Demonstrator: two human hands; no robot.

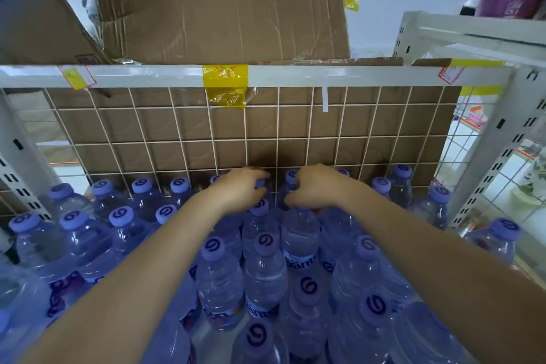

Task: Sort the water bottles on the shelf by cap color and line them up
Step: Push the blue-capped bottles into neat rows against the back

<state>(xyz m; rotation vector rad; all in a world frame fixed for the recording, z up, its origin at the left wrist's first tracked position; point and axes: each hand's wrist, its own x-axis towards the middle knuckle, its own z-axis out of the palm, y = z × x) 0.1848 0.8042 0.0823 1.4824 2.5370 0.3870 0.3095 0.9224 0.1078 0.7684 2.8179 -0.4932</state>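
Note:
Several clear water bottles with lilac caps [214, 248] stand packed upright on the shelf, filling it from front to back. Both my arms reach over them to the back row. My left hand [240, 189] curls around the neck of a back-row bottle [260, 185], whose cap peeks out under the fingers. My right hand [314, 186] closes on the top of another bottle [300, 233] just to the right, hiding its cap. Every cap in view is the same lilac with a dark swirl mark.
A white wire grid [277, 133] backed by cardboard closes the shelf's rear right behind my hands. The white shelf rail [354, 74] with yellow tape runs overhead, with a cardboard box [224, 15] on top. White uprights [490, 151] frame both sides.

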